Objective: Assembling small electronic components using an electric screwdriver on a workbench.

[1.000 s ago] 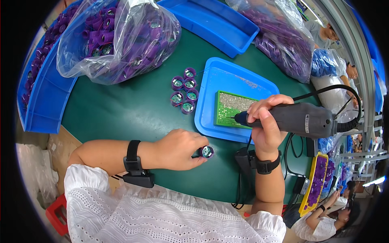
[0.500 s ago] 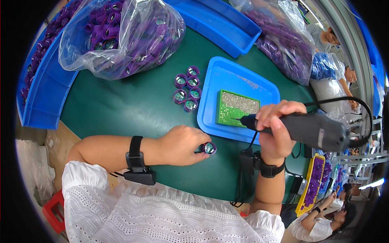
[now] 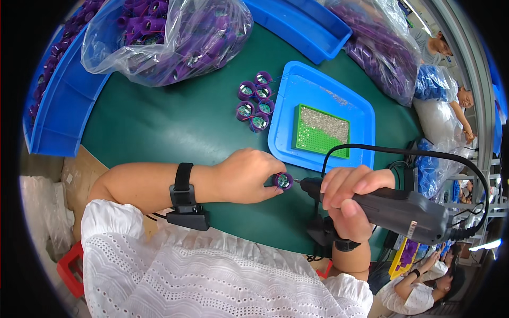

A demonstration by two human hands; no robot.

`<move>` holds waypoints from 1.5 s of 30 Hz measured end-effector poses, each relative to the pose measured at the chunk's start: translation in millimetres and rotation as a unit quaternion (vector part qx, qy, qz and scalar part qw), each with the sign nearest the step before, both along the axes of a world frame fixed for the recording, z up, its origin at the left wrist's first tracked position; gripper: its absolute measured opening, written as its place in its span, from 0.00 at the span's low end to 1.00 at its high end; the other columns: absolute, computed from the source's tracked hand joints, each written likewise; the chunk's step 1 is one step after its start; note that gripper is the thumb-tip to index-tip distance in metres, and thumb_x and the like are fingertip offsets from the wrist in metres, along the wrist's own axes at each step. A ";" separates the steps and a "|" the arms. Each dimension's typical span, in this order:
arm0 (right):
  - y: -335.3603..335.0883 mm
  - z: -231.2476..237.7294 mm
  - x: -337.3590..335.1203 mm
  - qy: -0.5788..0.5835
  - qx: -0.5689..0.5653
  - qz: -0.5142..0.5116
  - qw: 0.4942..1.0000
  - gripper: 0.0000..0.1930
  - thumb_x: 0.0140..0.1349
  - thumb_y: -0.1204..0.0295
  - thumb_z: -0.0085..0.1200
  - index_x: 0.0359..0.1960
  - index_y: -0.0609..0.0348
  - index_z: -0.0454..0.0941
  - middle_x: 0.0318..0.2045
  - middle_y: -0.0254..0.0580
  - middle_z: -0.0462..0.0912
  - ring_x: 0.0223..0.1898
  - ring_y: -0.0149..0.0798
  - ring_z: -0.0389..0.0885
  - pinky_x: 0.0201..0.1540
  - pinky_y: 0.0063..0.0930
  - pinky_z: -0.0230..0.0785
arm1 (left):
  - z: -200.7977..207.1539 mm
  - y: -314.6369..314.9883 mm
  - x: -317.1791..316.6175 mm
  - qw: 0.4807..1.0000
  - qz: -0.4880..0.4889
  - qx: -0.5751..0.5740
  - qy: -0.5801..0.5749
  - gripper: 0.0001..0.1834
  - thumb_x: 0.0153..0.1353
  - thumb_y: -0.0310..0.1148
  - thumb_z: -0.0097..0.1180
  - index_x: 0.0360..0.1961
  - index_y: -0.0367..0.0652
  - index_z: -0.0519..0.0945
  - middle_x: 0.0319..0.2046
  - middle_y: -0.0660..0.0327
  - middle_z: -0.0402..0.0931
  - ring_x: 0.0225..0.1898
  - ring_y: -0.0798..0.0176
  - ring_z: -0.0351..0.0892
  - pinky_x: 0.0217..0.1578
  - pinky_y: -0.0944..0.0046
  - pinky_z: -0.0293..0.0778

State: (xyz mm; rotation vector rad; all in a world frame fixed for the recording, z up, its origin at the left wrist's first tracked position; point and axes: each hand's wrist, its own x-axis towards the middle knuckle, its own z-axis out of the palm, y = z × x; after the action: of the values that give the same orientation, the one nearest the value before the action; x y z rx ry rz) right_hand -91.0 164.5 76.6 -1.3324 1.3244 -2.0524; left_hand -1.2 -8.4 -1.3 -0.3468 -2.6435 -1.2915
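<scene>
My left hand [image 3: 245, 177] pinches a small purple cup [image 3: 289, 184] with a green circuit board inside, its open end toward the screwdriver. Wrapped round a black electric screwdriver [image 3: 397, 209], my right hand [image 3: 347, 199] holds it nearly level. The screwdriver's thin bit reaches the cup's edge; whether it touches a screw is too small to tell. Beyond my hands, a green perforated screw tray [image 3: 321, 144] holds many small silver screws in its far part. It sits in a shallow blue tray [image 3: 281, 116]. Several similar purple cups [image 3: 259, 123] stand clustered left of that tray.
A clear bag of purple cups [image 3: 204, 47] lies at the far left, beside a blue bin [image 3: 63, 114]. Another blue bin [image 3: 307, 29] and a second filled bag [image 3: 384, 58] are farther back. The screwdriver's black cord [image 3: 382, 150] loops at right. Other people sit along the right side.
The screwdriver has moved from the screw tray down and left to the purple cup. My left hand has shifted slightly right and away from me, still holding the cup. The view has shifted a little.
</scene>
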 end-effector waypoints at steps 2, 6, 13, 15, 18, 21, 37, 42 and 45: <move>-0.2 -6.1 -0.3 0.012 -0.001 0.007 1.000 0.15 0.53 0.82 0.53 0.39 0.56 0.64 0.22 0.38 0.74 0.22 0.34 0.74 0.32 0.32 0.69 | 0.8 -0.2 0.2 1.000 -0.002 -0.001 -0.004 0.18 0.44 0.36 0.66 0.35 0.36 0.80 0.19 0.58 0.75 0.20 0.57 0.76 0.21 0.59 0.71; -1.5 -9.7 1.4 0.041 -0.001 0.012 0.999 0.15 0.52 0.84 0.52 0.40 0.58 0.65 0.22 0.38 0.74 0.22 0.34 0.75 0.32 0.32 0.68 | 2.6 -0.7 1.0 1.000 -0.007 -0.002 -0.019 0.19 0.45 0.37 0.65 0.36 0.36 0.79 0.19 0.57 0.74 0.20 0.56 0.76 0.22 0.58 0.70; -3.4 -9.7 4.6 0.040 0.005 0.006 0.999 0.14 0.52 0.86 0.52 0.39 0.58 0.66 0.22 0.37 0.74 0.22 0.34 0.75 0.32 0.32 0.68 | 2.2 -0.8 0.9 1.000 -0.009 -0.004 -0.022 0.18 0.45 0.37 0.65 0.36 0.37 0.79 0.18 0.58 0.74 0.20 0.56 0.76 0.21 0.59 0.70; -3.1 -10.3 4.6 0.031 0.012 0.004 0.999 0.14 0.52 0.86 0.52 0.39 0.58 0.66 0.21 0.37 0.74 0.22 0.34 0.75 0.32 0.32 0.69 | 1.5 -0.6 0.7 1.000 -0.008 -0.005 -0.022 0.18 0.45 0.37 0.65 0.36 0.37 0.79 0.18 0.59 0.74 0.20 0.57 0.76 0.21 0.59 0.70; -3.8 -10.9 4.3 0.032 0.016 0.003 0.999 0.14 0.52 0.86 0.52 0.39 0.58 0.66 0.21 0.37 0.74 0.22 0.33 0.75 0.32 0.32 0.69 | 1.2 -0.5 0.6 1.000 -0.007 -0.002 -0.024 0.18 0.45 0.37 0.65 0.36 0.37 0.79 0.18 0.59 0.74 0.20 0.57 0.76 0.21 0.59 0.69; -4.5 -9.9 4.8 0.026 0.019 0.001 0.999 0.14 0.52 0.86 0.51 0.38 0.58 0.65 0.21 0.36 0.74 0.22 0.33 0.74 0.32 0.32 0.68 | 0.9 -0.7 0.4 1.000 -0.008 -0.001 -0.024 0.18 0.45 0.37 0.65 0.36 0.38 0.79 0.18 0.59 0.74 0.20 0.57 0.76 0.21 0.59 0.69; -12.9 -12.5 1.7 -0.008 0.020 0.010 1.000 0.13 0.53 0.84 0.53 0.36 0.57 0.64 0.22 0.38 0.72 0.21 0.32 0.72 0.29 0.29 0.68 | 2.7 -0.6 1.1 0.999 -0.009 0.012 -0.034 0.15 0.45 0.35 0.64 0.34 0.39 0.80 0.19 0.58 0.74 0.20 0.58 0.76 0.21 0.59 0.70; -17.1 -13.0 -1.2 -0.024 0.023 0.022 0.999 0.13 0.53 0.83 0.54 0.34 0.56 0.64 0.21 0.37 0.70 0.19 0.31 0.71 0.25 0.26 0.66 | 1.5 0.4 0.4 0.999 -0.005 0.022 -0.030 0.15 0.45 0.34 0.64 0.34 0.39 0.80 0.18 0.58 0.74 0.20 0.57 0.76 0.21 0.59 0.70; -19.0 -13.7 -2.7 -0.031 0.025 0.029 0.999 0.13 0.53 0.83 0.54 0.34 0.57 0.64 0.21 0.36 0.70 0.18 0.31 0.71 0.24 0.26 0.66 | 3.6 -0.6 -0.1 0.999 -0.007 0.013 -0.038 0.14 0.45 0.34 0.64 0.34 0.39 0.80 0.18 0.57 0.74 0.20 0.57 0.76 0.21 0.58 0.70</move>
State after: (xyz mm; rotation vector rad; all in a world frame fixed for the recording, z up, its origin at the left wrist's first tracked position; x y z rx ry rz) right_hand -93.6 145.5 62.9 -1.2590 1.2881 -1.9927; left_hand -1.3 -9.0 2.3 -0.3198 -2.6882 -1.3698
